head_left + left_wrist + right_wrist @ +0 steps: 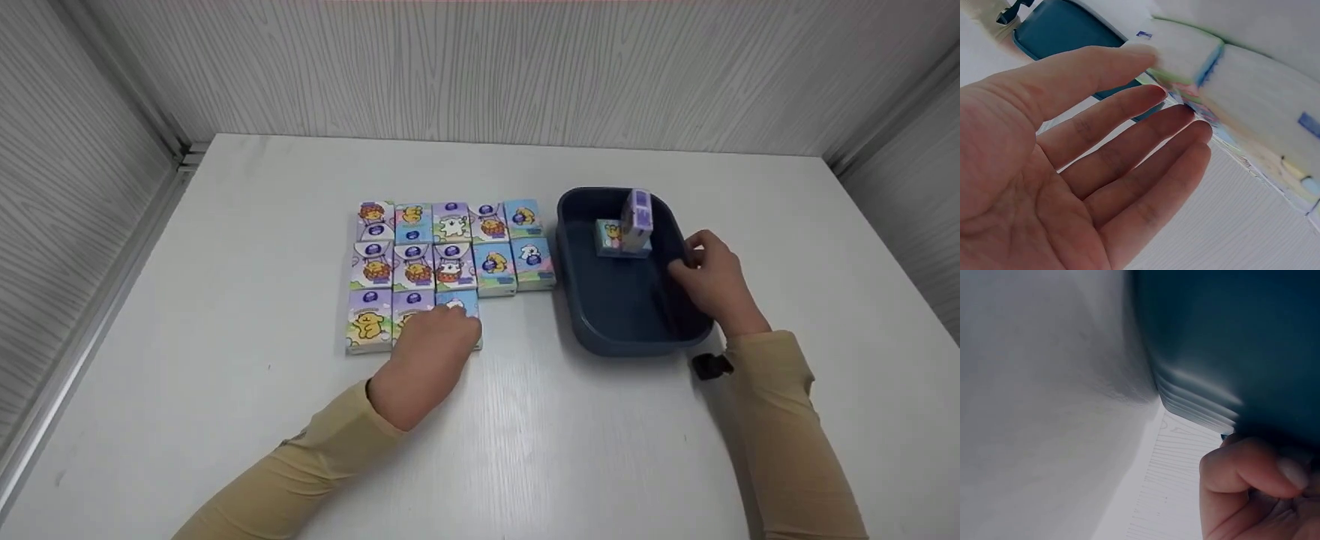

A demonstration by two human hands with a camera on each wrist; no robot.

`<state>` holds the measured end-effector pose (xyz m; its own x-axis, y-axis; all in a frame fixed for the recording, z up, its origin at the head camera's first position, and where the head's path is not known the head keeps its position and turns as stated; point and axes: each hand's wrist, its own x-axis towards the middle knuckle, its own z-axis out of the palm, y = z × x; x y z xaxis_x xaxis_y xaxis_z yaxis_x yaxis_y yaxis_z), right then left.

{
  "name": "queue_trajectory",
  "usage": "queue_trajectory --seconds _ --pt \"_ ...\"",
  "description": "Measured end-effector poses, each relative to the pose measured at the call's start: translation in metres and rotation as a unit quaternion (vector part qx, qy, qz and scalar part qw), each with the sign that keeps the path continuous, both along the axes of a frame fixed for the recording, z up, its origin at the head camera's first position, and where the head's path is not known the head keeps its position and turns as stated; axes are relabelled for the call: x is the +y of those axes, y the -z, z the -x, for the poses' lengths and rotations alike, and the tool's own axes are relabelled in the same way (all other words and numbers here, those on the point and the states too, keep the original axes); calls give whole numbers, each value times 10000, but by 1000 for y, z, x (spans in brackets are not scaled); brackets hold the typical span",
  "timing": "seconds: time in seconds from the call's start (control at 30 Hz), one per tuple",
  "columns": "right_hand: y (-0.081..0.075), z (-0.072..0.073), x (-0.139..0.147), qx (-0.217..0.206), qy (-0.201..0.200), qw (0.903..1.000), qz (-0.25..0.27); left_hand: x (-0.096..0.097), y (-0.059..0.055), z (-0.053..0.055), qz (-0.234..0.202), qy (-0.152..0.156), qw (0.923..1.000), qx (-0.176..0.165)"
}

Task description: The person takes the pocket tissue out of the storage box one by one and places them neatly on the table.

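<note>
My left hand [439, 341] is over the right end of the front row of small cartoon-print tissue packs. Its thumb touches the white side of a tissue pack [1182, 48], with loosely straight fingers at the printed face. In the head view this blue tissue pack [459, 298] is partly covered by the hand. At the right, my right hand [716, 281] grips the side rim of a dark blue plastic bin [634, 300], with the thumb over the rim. Inside, one tissue pack [609, 236] lies flat and a purple one [637, 217] stands on edge over it.
The other packs lie face up in three touching rows left of the bin, such as a yellow-dog pack [369, 324] at the front left. A small black object [711, 366] sits by the right sleeve. Wood-grain panels [480, 71] border the white table [262, 420].
</note>
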<state>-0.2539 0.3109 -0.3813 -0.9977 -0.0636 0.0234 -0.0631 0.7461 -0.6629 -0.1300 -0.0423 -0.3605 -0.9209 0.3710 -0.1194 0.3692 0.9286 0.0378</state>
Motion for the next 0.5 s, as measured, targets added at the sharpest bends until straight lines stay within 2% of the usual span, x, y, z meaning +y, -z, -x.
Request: queue_trajectory --seconds 0.3,0.5 --pt "-1 -1 0 -70 46 9999 98 1 -3 -1 -88 -82 9998 -132" --pt "-1 -1 -1 -4 -9 10000 59 4 -6 -4 -305 118 9993 186"
